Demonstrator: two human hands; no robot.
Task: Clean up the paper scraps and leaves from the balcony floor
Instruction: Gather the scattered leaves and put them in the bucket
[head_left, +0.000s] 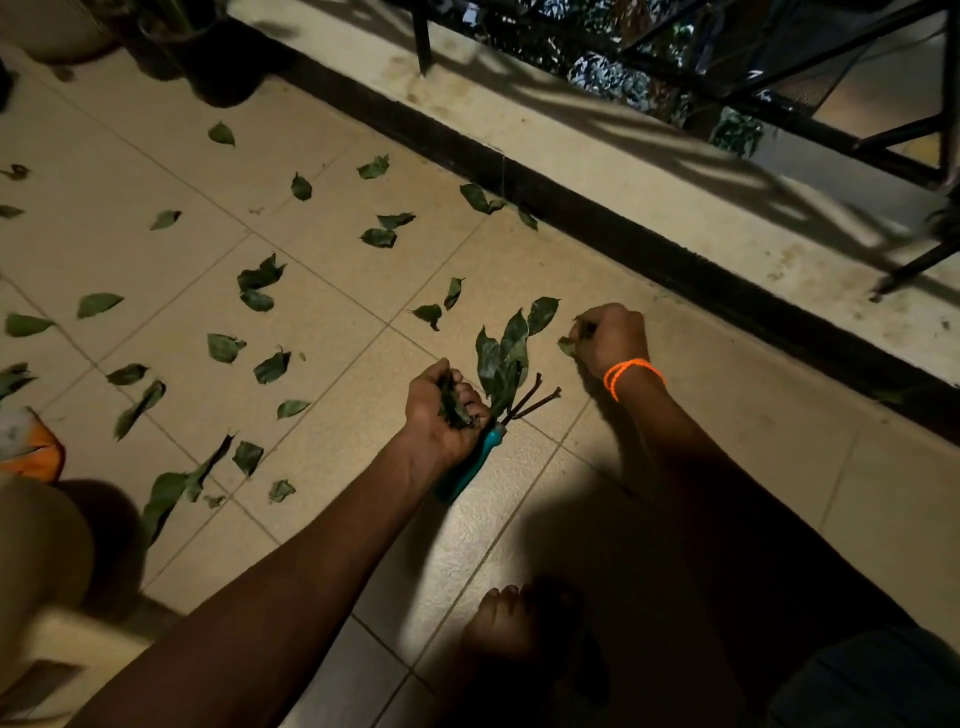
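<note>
While crouched over the tiles, gathering by hand: left hand (447, 410) clutching a wad of leaves (501, 358) plus a teal-handled rake (475, 462), right hand (610, 338) pinching one leaf (567, 345) off the floor (337, 291). Probably next: working leftward through the scattered leaves (260, 283), well apart. No paper scraps to make out; orange object (31, 447) cut off at left.

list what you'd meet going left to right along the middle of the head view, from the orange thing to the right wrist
orange cloth → left hand gripping leaves → teal-handled rake → right hand pinching a leaf → orange bracelet
</note>
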